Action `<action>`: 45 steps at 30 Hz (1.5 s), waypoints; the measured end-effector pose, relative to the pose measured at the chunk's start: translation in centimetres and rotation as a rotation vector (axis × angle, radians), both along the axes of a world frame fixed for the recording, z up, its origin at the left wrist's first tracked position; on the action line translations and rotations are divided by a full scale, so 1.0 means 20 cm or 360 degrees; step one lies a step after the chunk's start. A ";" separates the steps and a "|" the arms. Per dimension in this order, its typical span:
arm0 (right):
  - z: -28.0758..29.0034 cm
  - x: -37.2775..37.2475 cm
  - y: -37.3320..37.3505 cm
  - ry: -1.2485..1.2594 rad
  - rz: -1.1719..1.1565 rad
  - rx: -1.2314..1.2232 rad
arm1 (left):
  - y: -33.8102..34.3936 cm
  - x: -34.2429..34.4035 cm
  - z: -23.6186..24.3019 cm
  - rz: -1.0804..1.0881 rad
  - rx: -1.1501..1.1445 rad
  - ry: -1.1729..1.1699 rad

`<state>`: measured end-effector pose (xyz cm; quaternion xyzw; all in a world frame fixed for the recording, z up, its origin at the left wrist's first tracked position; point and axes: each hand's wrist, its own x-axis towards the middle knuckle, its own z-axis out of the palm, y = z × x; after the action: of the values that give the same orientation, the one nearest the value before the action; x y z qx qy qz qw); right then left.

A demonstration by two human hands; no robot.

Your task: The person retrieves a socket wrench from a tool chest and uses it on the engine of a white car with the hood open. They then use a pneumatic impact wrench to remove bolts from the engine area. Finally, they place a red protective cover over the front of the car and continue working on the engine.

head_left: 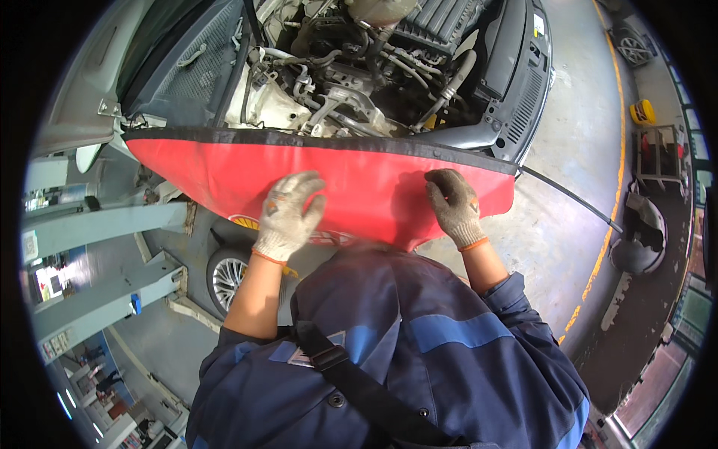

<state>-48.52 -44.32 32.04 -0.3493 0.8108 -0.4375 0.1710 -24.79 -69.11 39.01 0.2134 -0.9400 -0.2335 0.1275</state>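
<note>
A red fender cover [359,183] with a black top edge hangs over the side of a car, below the open engine bay [351,75]. My left hand [292,212], in a pale knit work glove with an orange cuff, is at the cover left of its middle. Its fingers are slightly bent, the thumb stands apart, and nothing is in it. Farther right, my right hand [455,207] wears a similar glove with dark, dirty fingers. It is also open and bare of any object, over the cover. Whether either palm touches the cover, I cannot tell.
Hoses and engine parts lie exposed ahead. Lift arms [105,232] and a wheel [226,277] are at the left. On the right, a black rod [572,196] sticks out over the floor, near a yellow bucket [642,112] and a grey curved part [642,236].
</note>
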 end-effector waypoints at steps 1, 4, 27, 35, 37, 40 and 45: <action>0.00 0.03 -0.01 0.0028 -0.0068 0.0039 | -0.10 0.04 0.01 0.0027 -0.0053 0.0035; 0.03 0.12 -0.04 0.0005 -0.0294 0.0121 | -0.39 0.18 0.03 0.0167 -0.0103 0.0159; 0.20 0.37 -0.32 0.0186 -0.0129 0.0420 | -0.98 0.21 -0.13 0.0203 -0.0740 0.0526; 0.07 0.10 -0.45 0.0371 0.0327 0.0358 | -0.69 0.33 -0.12 0.0505 -0.0707 0.0335; 0.02 0.03 -0.47 0.0419 0.0469 0.0205 | -0.49 0.46 -0.15 0.0734 -0.0686 0.0307; -0.03 -0.06 -0.47 0.0533 0.0601 -0.0136 | -0.04 0.78 -0.26 0.1302 -0.0251 -0.0180; 0.02 -0.15 -0.45 0.0364 0.0882 -0.0244 | 0.98 1.54 -0.60 0.1901 0.1092 -0.0926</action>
<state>-51.42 -53.31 32.51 -0.6158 0.6633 -0.3921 0.1645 6.08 -49.44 27.07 0.7686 -0.5344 -0.3388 -0.0949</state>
